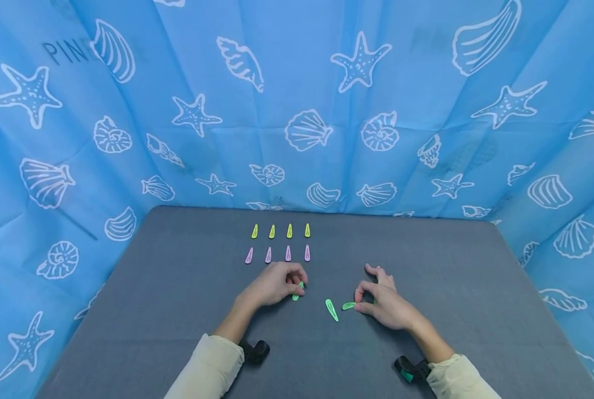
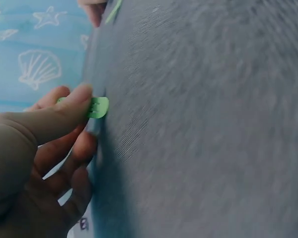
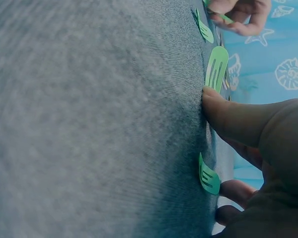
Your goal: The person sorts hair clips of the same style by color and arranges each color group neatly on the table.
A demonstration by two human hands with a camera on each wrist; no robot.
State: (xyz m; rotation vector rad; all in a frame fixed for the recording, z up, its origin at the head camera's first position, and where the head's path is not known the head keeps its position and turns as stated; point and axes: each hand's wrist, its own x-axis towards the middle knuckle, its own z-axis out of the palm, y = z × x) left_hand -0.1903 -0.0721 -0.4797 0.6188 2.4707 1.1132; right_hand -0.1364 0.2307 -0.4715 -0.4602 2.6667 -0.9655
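My left hand point(image 1: 277, 284) pinches a green snap hair clip point(image 2: 99, 107) between thumb and forefinger, just above the grey table. To its right, the thumb and forefinger of my right hand point(image 1: 389, 302) pinch the end of another green hair clip point(image 3: 217, 67), which points left. A third green hair clip point(image 1: 331, 310) lies on the table between the hands. Beneath the curled fingers of the right hand lies one more green hair clip point(image 3: 208, 177), mostly hidden in the head view.
Beyond the left hand, several purple hair clips point(image 1: 288, 253) lie in a row. Behind them runs a row of several yellow hair clips point(image 1: 289, 230). A blue curtain point(image 1: 297, 111) with white shells and starfish stands behind the grey table point(image 1: 187, 260).
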